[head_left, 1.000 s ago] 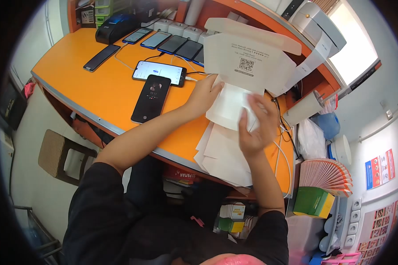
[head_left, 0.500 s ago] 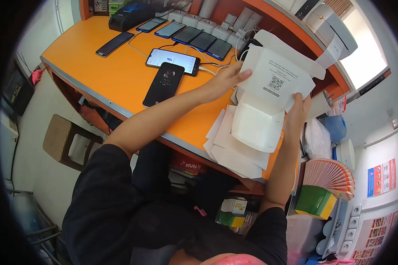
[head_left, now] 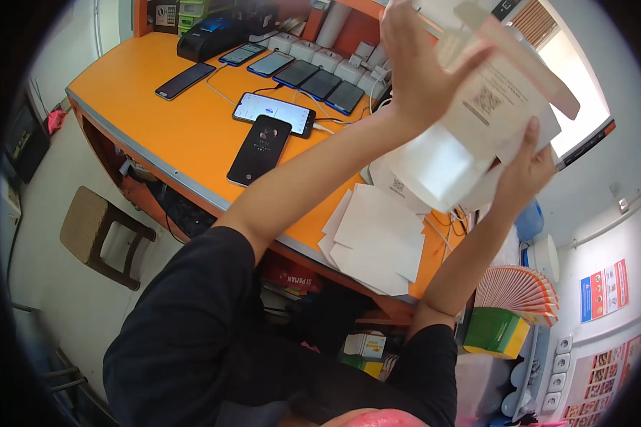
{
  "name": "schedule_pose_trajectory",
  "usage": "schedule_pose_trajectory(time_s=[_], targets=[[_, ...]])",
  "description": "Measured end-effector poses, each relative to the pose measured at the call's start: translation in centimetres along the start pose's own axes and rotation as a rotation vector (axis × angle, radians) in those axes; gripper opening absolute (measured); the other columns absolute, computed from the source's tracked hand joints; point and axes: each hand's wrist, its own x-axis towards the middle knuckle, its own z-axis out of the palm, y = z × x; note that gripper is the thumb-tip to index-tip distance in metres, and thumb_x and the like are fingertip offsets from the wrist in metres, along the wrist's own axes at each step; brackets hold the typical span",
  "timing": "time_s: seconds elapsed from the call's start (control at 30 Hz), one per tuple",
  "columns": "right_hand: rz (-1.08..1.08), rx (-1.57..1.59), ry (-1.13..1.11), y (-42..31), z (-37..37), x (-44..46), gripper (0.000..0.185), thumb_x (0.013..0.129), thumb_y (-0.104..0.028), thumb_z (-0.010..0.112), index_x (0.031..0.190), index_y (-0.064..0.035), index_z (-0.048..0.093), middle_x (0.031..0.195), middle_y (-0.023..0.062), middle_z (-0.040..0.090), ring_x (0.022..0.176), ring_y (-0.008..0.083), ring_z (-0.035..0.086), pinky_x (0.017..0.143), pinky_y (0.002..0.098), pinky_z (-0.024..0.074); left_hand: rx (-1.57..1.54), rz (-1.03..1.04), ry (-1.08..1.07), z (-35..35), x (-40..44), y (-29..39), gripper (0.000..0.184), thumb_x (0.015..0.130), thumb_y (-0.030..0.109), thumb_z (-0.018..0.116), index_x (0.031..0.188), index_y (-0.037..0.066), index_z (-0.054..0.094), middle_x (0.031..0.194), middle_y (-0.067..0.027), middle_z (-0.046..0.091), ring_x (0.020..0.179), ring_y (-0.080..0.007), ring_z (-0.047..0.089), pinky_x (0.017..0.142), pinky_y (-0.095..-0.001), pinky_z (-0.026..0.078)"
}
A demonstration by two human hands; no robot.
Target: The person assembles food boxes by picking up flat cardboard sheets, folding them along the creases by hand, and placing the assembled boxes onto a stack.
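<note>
A white cardboard food box (head_left: 502, 132) is held up above the right side of the table, its lid raised and a printed QR code on the lid's inner face. My right hand (head_left: 527, 171) grips the lid's right edge, thumb on the printed side. My left hand (head_left: 420, 78) is raised at the lid's left, fingers stretched upward and thumb spread across toward the blurred upper flap. Whether that thumb touches the flap I cannot tell. Below the box lie flat white cardboard sheets (head_left: 377, 231) in a loose stack, beside another white piece with a QR code (head_left: 399, 186).
Several phones lie on the orange table (head_left: 128, 92), including a lit one (head_left: 274, 112) and a dark one (head_left: 258, 153). White chargers (head_left: 303, 50) and cables line the back. A black printer (head_left: 210, 39) stands back left, a stool (head_left: 100, 228) at left. Folded orange-edged papers (head_left: 516, 292) sit right.
The box has moved up and to the right, uncovering more of the cardboard stack. My left hand has left the lid's side edge and risen with fingers spread. My right hand rose with the box.
</note>
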Motion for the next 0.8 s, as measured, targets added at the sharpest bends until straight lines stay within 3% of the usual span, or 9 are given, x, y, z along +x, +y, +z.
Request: schedule_pose_trajectory(time_s=[0.1,0.2,0.3,0.4,0.63,0.8], targets=[[-0.020,0.023,-0.042,0.9,-1.8,1.0,0.023,0.088,-0.019,0.060,0.088,0.0033,0.062,0.077,0.0046,0.059,0.076,0.0092,0.055,0.068,0.0246,0.0444,0.255,0.384,-0.064,-0.9,1.2,3.5,0.068,0.079,0.050,0.063,0.124,0.004,0.041,0.106,-0.0099,0.059,0.096,-0.0197,0.057,0.088,-0.0311,0.040],[-0.096,0.097,-0.095,1.5,-2.2,0.8,0.012,0.083,-0.011,0.065,0.083,0.0007,0.063,0.079,0.0031,0.060,0.077,0.0098,0.056,0.070,0.0246,0.0447,-0.294,-0.245,-0.675,-2.8,0.1,6.6,0.063,0.078,0.047,0.064,0.120,0.005,0.046,0.091,-0.0100,0.063,0.074,-0.0213,0.062,0.072,-0.0327,0.047],[-0.158,0.094,-0.117,1.5,-2.3,0.5,0.007,0.078,-0.007,0.068,0.081,-0.0044,0.063,0.083,0.0024,0.061,0.076,0.0108,0.056,0.070,0.0244,0.0450,-0.424,-0.092,-0.557,-1.0,-1.8,6.1,0.061,0.078,0.043,0.065,0.121,0.005,0.045,0.085,-0.0101,0.064,0.065,-0.0194,0.062,0.060,-0.0308,0.049],[-0.180,0.043,-0.131,1.2,-2.3,0.4,0.008,0.078,-0.007,0.069,0.082,-0.0057,0.063,0.085,0.0026,0.061,0.075,0.0105,0.056,0.067,0.0247,0.0451,-0.437,-0.019,-0.421,0.2,-2.2,4.9,0.055,0.080,0.039,0.066,0.117,0.004,0.046,0.079,-0.0086,0.063,0.066,-0.0185,0.062,0.059,-0.0271,0.049],[-0.196,0.072,-0.136,1.8,-0.3,-0.2,0.009,0.077,-0.006,0.069,0.083,-0.0046,0.063,0.085,0.0023,0.060,0.077,0.0091,0.055,0.064,0.0210,0.0430,-0.447,-0.223,-0.481,0.2,-0.9,1.5,0.036,0.077,0.031,0.071,0.086,0.000,0.055,0.077,-0.0075,0.062,0.066,-0.0115,0.062,0.059,-0.0238,0.049],[-0.331,0.089,-0.076,2.3,0.2,-0.2,0.010,0.076,0.000,0.068,0.084,-0.0037,0.063,0.088,0.0035,0.057,0.079,0.0089,0.053,0.064,0.0199,0.0424,-0.703,-0.568,-0.493,0.4,-0.7,0.1,0.026,0.075,0.017,0.073,0.086,-0.002,0.059,0.081,-0.0076,0.063,0.074,-0.0105,0.062,0.064,-0.0230,0.052]])
